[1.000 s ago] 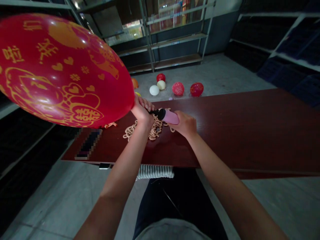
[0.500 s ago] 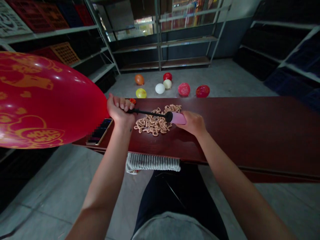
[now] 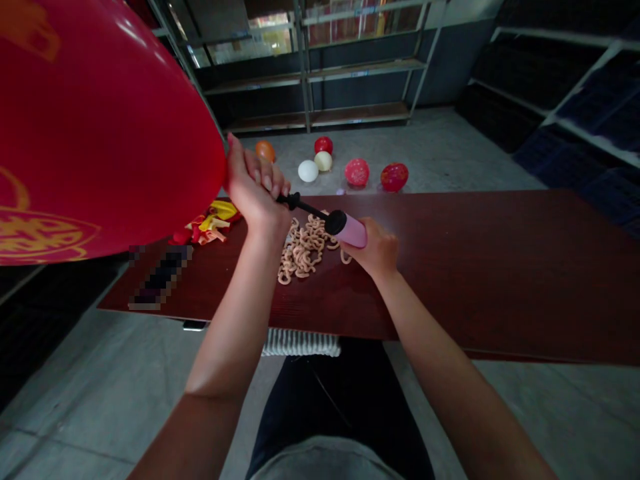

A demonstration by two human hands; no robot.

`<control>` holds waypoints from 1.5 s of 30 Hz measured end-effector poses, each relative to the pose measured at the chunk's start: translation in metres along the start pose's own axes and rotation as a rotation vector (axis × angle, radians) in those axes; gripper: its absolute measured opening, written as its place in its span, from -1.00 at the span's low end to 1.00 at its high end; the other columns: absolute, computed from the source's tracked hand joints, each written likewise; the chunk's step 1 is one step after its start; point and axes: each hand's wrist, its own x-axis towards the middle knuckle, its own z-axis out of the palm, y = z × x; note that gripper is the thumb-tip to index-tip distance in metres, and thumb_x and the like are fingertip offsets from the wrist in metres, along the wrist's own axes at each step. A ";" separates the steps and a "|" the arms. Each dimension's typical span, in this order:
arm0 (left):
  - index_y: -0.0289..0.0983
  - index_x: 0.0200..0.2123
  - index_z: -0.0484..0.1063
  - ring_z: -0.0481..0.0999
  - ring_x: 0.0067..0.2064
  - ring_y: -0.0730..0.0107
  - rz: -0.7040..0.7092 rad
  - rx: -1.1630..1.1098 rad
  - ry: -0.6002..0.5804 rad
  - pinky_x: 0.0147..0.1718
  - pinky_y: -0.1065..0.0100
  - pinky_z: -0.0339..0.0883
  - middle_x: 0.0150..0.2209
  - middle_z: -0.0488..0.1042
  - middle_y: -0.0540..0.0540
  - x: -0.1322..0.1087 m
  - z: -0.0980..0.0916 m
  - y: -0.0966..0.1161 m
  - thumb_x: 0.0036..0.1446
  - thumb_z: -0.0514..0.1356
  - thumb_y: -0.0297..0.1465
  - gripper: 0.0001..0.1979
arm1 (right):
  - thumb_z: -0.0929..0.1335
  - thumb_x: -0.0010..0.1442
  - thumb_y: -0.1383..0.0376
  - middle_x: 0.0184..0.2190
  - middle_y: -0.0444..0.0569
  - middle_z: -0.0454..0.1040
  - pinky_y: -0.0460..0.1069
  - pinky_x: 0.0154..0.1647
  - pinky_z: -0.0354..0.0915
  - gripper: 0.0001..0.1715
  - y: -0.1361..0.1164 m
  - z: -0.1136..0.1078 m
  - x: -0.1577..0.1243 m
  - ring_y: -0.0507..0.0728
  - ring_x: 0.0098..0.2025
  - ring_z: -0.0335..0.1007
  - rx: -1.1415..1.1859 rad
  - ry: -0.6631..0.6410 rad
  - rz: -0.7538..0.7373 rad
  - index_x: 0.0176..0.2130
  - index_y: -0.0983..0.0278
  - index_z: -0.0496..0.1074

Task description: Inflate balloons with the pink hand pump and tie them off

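Observation:
A large red balloon (image 3: pixel 115 127) with yellow-orange printing fills the upper left. My left hand (image 3: pixel 257 190) is closed around its neck, where the black nozzle end of a hand balloon pump goes in; the neck itself is hidden by my fingers. The pump (image 3: pixel 351 230) has a pink barrel, and a length of black rod shows between my hands. Wrapped round that barrel is my right hand (image 3: pixel 380 250). Beneath the pump, a pile of beige curled pieces (image 3: pixel 303 250) lies on the dark red table (image 3: pixel 475 267).
Uninflated balloons (image 3: pixel 215 220) in red, yellow and orange lie at the table's left. A phone (image 3: pixel 163 277), blurred out, lies nearby. Inflated balloons, among them a white one (image 3: pixel 308 171) and a pink one (image 3: pixel 357 173), rest on the floor beyond. Metal shelves (image 3: pixel 355 117) stand behind.
The red balloon and my left hand have risen, and the balloon fills more of the view. Less rod shows between my hands. The camera view has shifted, uncovering the uninflated balloons.

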 end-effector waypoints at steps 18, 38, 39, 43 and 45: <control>-0.24 -0.62 -0.05 -0.05 -0.74 0.58 -0.226 -0.047 0.043 -0.69 0.42 -0.11 -0.72 -0.07 0.13 0.014 -0.022 -0.091 0.39 0.01 -0.32 -0.50 | 0.43 0.13 0.02 -0.31 0.02 0.56 0.02 -0.30 0.11 -0.60 0.000 0.000 0.006 0.22 -0.26 0.45 -0.115 0.004 0.033 -0.17 0.25 0.44; -0.25 -0.65 -0.07 -0.06 -0.74 0.57 -0.063 -0.177 0.074 -0.69 0.41 -0.10 -0.74 -0.08 0.12 0.029 -0.094 0.041 0.38 0.05 -0.25 -0.45 | 0.41 0.13 0.06 -0.34 0.00 0.57 0.03 -0.33 0.26 -0.68 -0.005 0.003 -0.004 0.21 -0.34 0.51 -0.136 -0.041 -0.293 -0.20 0.21 0.47; -0.24 -0.65 -0.08 -0.06 -0.74 0.57 -0.051 -0.168 0.059 -0.69 0.42 -0.10 -0.74 -0.09 0.13 0.029 -0.092 0.044 0.36 0.08 -0.21 -0.42 | 0.40 0.13 0.06 -0.35 0.00 0.57 0.04 -0.34 0.27 -0.67 -0.005 0.004 -0.004 0.22 -0.35 0.51 -0.127 -0.034 -0.298 -0.20 0.22 0.47; -0.25 -0.65 -0.09 -0.08 -0.74 0.59 -0.013 -0.145 0.011 -0.70 0.43 -0.10 -0.73 -0.09 0.13 0.025 -0.072 0.042 0.31 0.15 -0.15 -0.39 | 0.40 0.11 0.08 -0.35 0.05 0.58 0.06 -0.33 0.29 -0.65 -0.002 0.005 -0.004 0.24 -0.34 0.52 -0.098 0.006 -0.254 -0.16 0.23 0.46; -0.25 -0.66 -0.09 -0.09 -0.74 0.60 -0.007 -0.149 0.001 -0.70 0.44 -0.11 -0.73 -0.09 0.13 0.023 -0.059 0.034 0.32 0.14 -0.20 -0.40 | 0.40 0.11 0.08 -0.34 0.06 0.59 0.06 -0.32 0.29 -0.65 0.000 0.004 -0.004 0.26 -0.32 0.51 -0.100 0.034 -0.191 -0.16 0.22 0.46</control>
